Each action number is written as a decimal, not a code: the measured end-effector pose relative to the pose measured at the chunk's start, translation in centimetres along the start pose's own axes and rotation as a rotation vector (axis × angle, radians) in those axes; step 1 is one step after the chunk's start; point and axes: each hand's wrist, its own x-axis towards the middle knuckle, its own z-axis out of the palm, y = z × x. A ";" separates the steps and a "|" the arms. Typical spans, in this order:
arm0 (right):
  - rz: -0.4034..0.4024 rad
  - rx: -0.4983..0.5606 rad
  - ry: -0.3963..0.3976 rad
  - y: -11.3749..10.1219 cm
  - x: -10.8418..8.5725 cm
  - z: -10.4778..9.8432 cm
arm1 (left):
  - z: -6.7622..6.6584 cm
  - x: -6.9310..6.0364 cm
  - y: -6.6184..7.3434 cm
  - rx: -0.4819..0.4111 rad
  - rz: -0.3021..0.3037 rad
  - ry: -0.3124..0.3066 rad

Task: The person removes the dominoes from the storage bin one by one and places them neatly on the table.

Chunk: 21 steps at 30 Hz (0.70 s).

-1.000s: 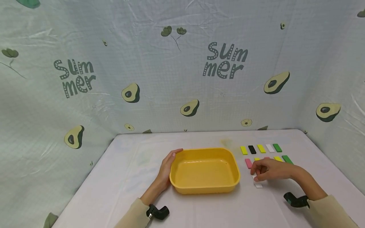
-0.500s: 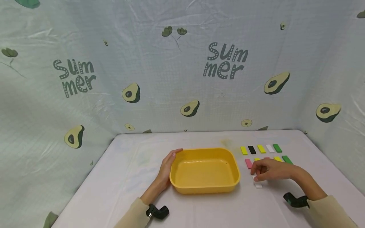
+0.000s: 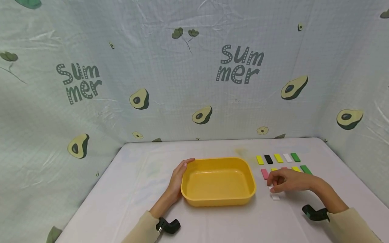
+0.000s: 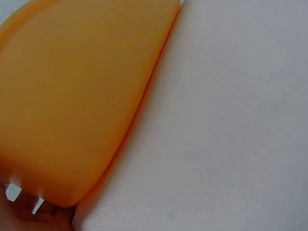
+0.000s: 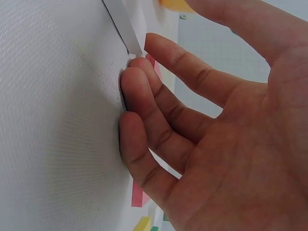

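A yellow rectangular basin [image 3: 217, 201] sits on the table in the head view. My left hand [image 3: 176, 180] rests along its left outer side, fingertips by the far left corner. In the left wrist view, the basin's orange-looking wall [image 4: 82, 96] covers much of that hand. To the right of the basin, my right hand [image 3: 290, 180] is low over a white flat block [image 3: 275, 197]. The right wrist view has the index fingertip beside the end of this white block [image 5: 122, 26], the thumb apart, and the other fingers loosely bent with tips at the tabletop.
Beyond my right hand lie rows of small flat blocks, including a black block [image 3: 268, 159], a pink block [image 3: 264, 174] and a green block [image 3: 306, 169]. My right hand partly covers the nearer row. A patterned curtain [image 3: 170, 67] encloses the white-covered table [image 3: 146, 182].
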 end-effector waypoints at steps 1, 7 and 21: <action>-0.002 -0.002 0.000 0.0 0.0 0.0 | 0.0 0.0 0.0 -0.001 0.000 -0.001; -0.017 0.008 -0.006 0.3 0.1 -0.1 | -0.1 0.1 -0.2 -0.017 -0.003 -0.007; -0.047 -0.045 0.108 -0.8 -1.4 -1.3 | -0.4 0.1 0.3 -0.065 -0.066 -0.023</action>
